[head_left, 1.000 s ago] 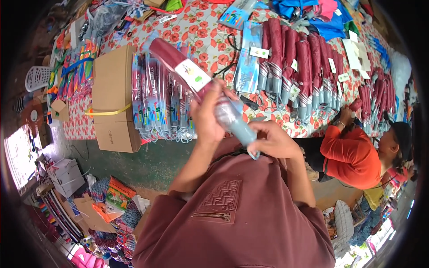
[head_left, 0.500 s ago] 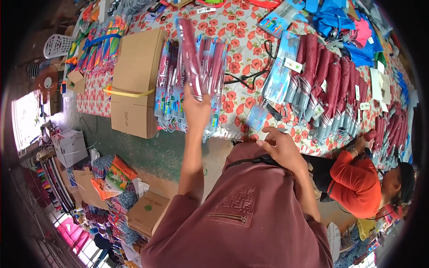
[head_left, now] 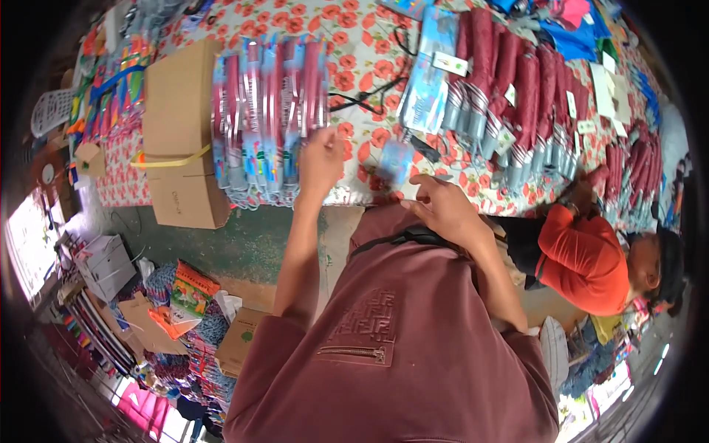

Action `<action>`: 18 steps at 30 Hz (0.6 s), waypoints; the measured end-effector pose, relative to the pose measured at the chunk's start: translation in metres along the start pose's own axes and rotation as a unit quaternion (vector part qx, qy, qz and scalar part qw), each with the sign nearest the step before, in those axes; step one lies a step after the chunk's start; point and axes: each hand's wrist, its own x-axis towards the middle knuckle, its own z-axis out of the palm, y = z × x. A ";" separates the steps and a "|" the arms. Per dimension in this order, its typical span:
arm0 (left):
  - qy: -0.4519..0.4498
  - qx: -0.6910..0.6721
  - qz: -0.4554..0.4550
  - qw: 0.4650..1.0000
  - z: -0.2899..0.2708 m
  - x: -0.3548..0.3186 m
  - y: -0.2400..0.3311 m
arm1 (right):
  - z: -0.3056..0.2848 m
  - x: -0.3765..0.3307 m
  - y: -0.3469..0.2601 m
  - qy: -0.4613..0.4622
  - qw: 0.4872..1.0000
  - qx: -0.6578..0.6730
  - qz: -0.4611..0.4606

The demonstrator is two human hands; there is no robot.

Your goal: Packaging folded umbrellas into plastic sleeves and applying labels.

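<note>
In the head view, the person's left hand reaches out over the table, which is covered with a red-flowered cloth, and rests at the near right edge of a row of clear-wrapped red and blue packs lying side by side. Its fingers are curled down against the end of the rightmost pack; whether they clamp it or merely press on it cannot be told from here. The right hand hangs close to the body at the near edge of the table, fingers loosely apart and holding nothing that shows. Just beyond it lies a small pale blue pack, blurred, near but apart from the fingertips. Left of the row stands a cardboard box bound with a yellow strap. Further right, dark red sleeved items with white tags lie in overlapping rows, and another person in an orange shirt bends over the table's right end.

The step in hand appears to be setting a pack into the row. The next move likely calls for squaring it against its neighbours, then the left hand letting go
</note>
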 end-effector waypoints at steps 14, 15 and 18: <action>-0.166 0.187 0.035 0.968 0.123 -0.010 -0.033 | 0.006 -0.011 0.029 0.006 0.998 0.032 0.049; -0.176 0.166 0.043 0.969 0.120 -0.009 -0.036 | 0.007 -0.011 0.032 0.030 0.998 0.042 0.039; -0.193 0.120 0.026 0.973 0.102 -0.007 -0.029 | 0.003 -0.006 0.038 0.108 0.989 0.096 0.033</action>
